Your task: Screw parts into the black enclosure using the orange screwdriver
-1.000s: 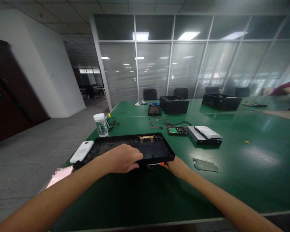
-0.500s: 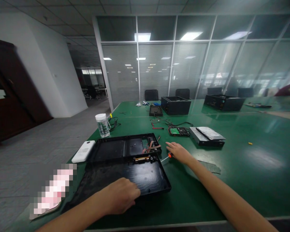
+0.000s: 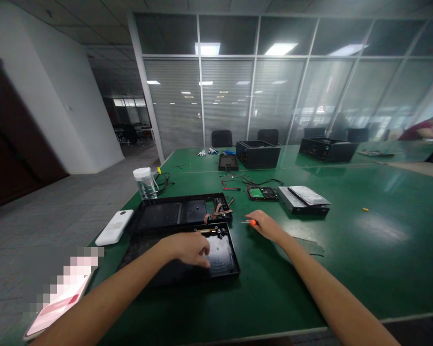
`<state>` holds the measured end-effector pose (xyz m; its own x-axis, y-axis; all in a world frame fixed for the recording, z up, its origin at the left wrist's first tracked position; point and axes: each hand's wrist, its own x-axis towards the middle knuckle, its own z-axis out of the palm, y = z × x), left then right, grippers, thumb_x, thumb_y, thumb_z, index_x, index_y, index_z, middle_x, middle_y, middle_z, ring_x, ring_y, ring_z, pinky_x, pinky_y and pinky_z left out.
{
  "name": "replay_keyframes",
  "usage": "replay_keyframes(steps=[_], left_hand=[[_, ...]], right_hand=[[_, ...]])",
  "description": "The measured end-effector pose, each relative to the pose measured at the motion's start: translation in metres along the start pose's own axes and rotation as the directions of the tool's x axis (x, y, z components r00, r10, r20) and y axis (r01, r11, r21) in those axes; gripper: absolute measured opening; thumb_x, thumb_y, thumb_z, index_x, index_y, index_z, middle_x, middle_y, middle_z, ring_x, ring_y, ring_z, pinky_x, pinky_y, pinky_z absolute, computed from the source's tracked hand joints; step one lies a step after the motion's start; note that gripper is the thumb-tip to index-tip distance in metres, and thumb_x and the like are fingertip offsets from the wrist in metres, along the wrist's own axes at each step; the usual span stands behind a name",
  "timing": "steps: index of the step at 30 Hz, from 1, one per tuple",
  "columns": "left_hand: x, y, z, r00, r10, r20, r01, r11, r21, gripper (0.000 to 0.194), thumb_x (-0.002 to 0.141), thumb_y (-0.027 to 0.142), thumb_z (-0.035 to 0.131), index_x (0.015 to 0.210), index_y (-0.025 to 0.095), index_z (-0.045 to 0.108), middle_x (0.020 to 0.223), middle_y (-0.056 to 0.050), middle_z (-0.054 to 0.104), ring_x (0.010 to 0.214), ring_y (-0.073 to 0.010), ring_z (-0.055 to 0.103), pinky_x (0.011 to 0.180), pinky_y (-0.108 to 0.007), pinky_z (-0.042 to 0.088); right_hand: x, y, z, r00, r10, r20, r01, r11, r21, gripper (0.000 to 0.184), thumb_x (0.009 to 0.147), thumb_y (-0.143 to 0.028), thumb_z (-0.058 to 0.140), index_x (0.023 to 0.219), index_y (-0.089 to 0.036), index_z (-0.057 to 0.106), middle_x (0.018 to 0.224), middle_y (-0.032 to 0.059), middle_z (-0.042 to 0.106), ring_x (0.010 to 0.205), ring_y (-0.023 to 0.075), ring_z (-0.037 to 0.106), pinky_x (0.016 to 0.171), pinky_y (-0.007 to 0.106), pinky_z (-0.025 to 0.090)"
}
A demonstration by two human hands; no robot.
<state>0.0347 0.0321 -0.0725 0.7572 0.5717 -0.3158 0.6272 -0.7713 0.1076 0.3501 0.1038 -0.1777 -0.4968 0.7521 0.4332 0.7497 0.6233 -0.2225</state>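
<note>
My right hand (image 3: 265, 226) is closed around the orange handle of a small screwdriver (image 3: 251, 222), whose shaft points left just above the table. My left hand (image 3: 193, 247) hovers over or rests on the lower black tray (image 3: 222, 257); contact cannot be made out. Its thumb and fingers are apart and hold nothing. Behind that tray lies a second black shell (image 3: 166, 216) of the same casing, with striped ribbon wires (image 3: 218, 215) at its right end. My left forearm hides the lower tray's left part.
A white phone-like device (image 3: 114, 227) and a clear bottle (image 3: 145, 183) stand left. A hard drive (image 3: 261, 193), a silver-and-black disc drive (image 3: 303, 200) and a thin clear sheet (image 3: 310, 246) lie right. Black computer cases (image 3: 258, 154) stand farther back. Someone sits at the far right.
My left hand has left the tray's front edge, moved up over it and opened. In my right hand the screwdriver has swung level, its tip away from the tray. The view has shifted slightly.
</note>
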Motion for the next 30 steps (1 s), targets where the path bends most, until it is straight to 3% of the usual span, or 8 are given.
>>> replay_keyframes(steps=[3, 7, 13, 19, 24, 30], left_hand=[[0.041, -0.011, -0.002, 0.951, 0.124, -0.283, -0.073, 0.98, 0.184, 0.023, 0.076, 0.026, 0.063, 0.098, 0.018, 0.062, 0.094, -0.006, 0.063, 0.089, -0.0201, 0.058, 0.074, -0.027, 0.045], [0.081, -0.03, 0.019, 0.897, 0.31, -0.316, -0.162, 0.895, 0.416, 0.012, 0.076, 0.016, 0.062, 0.087, 0.018, 0.064, 0.087, -0.004, 0.059, 0.084, -0.0176, 0.056, 0.076, -0.027, 0.043], [0.094, -0.052, 0.045, 0.786, 0.45, -0.423, -0.228, 0.848, 0.479, 0.017, 0.084, 0.011, 0.048, 0.077, 0.014, 0.063, 0.082, -0.007, 0.054, 0.078, -0.016, 0.051, 0.072, -0.026, 0.042], [0.094, -0.052, 0.051, 0.743, 0.416, -0.524, -0.246, 0.898, 0.364, 0.017, 0.086, 0.012, 0.045, 0.079, 0.014, 0.061, 0.087, -0.007, 0.055, 0.08, -0.015, 0.052, 0.075, -0.026, 0.042], [0.098, -0.05, 0.057, 0.656, 0.286, -0.699, -0.251, 0.955, 0.154, 0.016, 0.086, 0.011, 0.041, 0.086, 0.014, 0.057, 0.092, -0.006, 0.058, 0.088, -0.0149, 0.053, 0.081, -0.026, 0.042], [0.109, -0.05, 0.067, 0.617, 0.239, -0.749, -0.233, 0.965, 0.117, 0.014, 0.085, 0.015, 0.045, 0.076, 0.014, 0.056, 0.084, -0.007, 0.06, 0.082, -0.0154, 0.054, 0.078, -0.028, 0.043]], right_hand=[[0.004, -0.02, 0.003, 0.998, 0.055, 0.021, -0.057, 0.993, 0.102, 0.028, 0.088, -0.03, 0.042, 0.104, -0.019, 0.062, 0.098, 0.0079, 0.065, 0.092, 0.0189, 0.057, 0.082, 0.033, 0.044], [0.006, -0.031, 0.007, 0.996, 0.081, 0.036, -0.086, 0.983, 0.163, 0.029, 0.088, -0.034, 0.041, 0.099, -0.02, 0.064, 0.095, 0.0072, 0.066, 0.087, 0.0184, 0.059, 0.079, 0.031, 0.043], [0.007, -0.02, 0.007, 0.99, 0.134, 0.043, -0.14, 0.969, 0.205, 0.029, 0.088, -0.035, 0.04, 0.09, -0.019, 0.064, 0.089, 0.0058, 0.066, 0.082, 0.0178, 0.059, 0.076, 0.029, 0.042], [0.007, -0.026, 0.004, 0.992, 0.121, 0.047, -0.128, 0.965, 0.229, 0.029, 0.088, -0.036, 0.04, 0.089, -0.019, 0.063, 0.089, 0.0062, 0.065, 0.08, 0.0171, 0.058, 0.075, 0.027, 0.04], [0.007, -0.026, 0.005, 0.991, 0.131, 0.028, -0.134, 0.965, 0.227, 0.029, 0.088, -0.037, 0.041, 0.087, -0.019, 0.063, 0.086, 0.0058, 0.066, 0.079, 0.0165, 0.058, 0.073, 0.026, 0.04], [0.008, -0.026, 0.005, 0.988, 0.157, -0.002, -0.152, 0.964, 0.22, 0.03, 0.087, -0.038, 0.04, 0.082, -0.019, 0.063, 0.083, 0.0053, 0.065, 0.077, 0.0163, 0.058, 0.072, 0.026, 0.04]])
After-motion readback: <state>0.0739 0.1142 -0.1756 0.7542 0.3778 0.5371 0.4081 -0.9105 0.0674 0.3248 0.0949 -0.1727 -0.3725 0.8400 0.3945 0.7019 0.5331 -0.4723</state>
